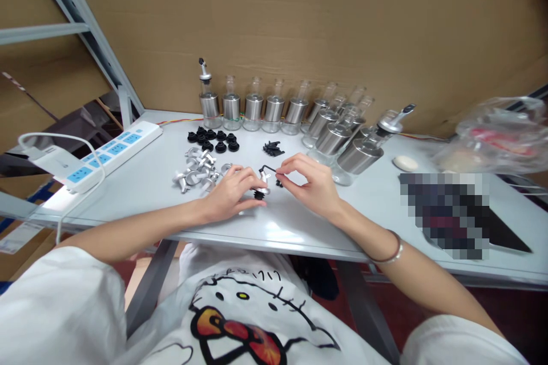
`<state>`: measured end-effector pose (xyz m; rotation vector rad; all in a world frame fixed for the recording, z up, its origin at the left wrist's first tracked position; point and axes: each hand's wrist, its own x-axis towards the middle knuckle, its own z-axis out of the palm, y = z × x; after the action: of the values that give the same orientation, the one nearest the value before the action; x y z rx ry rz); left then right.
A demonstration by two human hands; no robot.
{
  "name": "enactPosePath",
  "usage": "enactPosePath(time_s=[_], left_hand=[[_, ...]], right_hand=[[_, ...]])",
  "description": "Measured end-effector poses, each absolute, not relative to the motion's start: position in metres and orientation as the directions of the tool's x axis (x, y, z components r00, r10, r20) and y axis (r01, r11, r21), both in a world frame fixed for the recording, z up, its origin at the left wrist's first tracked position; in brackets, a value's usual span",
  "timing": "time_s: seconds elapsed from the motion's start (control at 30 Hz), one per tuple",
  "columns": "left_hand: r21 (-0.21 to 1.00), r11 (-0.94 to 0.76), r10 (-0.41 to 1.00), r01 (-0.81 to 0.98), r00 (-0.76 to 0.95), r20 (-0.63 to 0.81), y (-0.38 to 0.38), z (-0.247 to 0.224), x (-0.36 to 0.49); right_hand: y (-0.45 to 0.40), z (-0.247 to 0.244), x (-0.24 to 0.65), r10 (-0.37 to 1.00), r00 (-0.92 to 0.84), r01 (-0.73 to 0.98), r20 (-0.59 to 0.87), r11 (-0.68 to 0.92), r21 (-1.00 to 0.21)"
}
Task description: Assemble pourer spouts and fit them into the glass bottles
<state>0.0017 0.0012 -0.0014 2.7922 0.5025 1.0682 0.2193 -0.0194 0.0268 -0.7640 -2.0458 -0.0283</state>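
Note:
My left hand [233,193] pinches a silver pourer [264,182] with a black ribbed stopper [259,195] at its lower end, held just above the table near its front edge. Between the thumb and index finger of my right hand [310,185] is a thin bent black rod [269,168], whose far end meets the top of the pourer. Left of my hands lie a heap of silver spout parts [199,170] and a group of black stoppers [220,147]. Small black pieces [273,149] lie behind my hands, and a few tiny ones [279,183] are beside my right fingers.
Glass bottles with steel sleeves [254,108] line the back of the table; two carry pourers. A white power strip [107,157] is at the left. At the right are a white oval object [405,163], a clear plastic bag [492,137] and a blurred dark item [449,214].

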Motion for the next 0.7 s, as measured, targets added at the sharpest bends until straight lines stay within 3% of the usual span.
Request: enactPosePath(time_s=[0.47,0.7], left_hand=[[0.207,-0.954,0.299,0.215,0.67,0.68,0.0019,-0.0017,0.0032],[0.197,-0.96,0.281,0.2,0.694,0.663,0.0015,-0.0023,0.0028]], right_hand=[[-0.0214,0.0257,0.215,0.413,-0.321,0.551,0.852,0.813,-0.187],[-0.0206,0.0254,0.2151,0.421,-0.332,0.492,0.844,0.841,-0.226]])
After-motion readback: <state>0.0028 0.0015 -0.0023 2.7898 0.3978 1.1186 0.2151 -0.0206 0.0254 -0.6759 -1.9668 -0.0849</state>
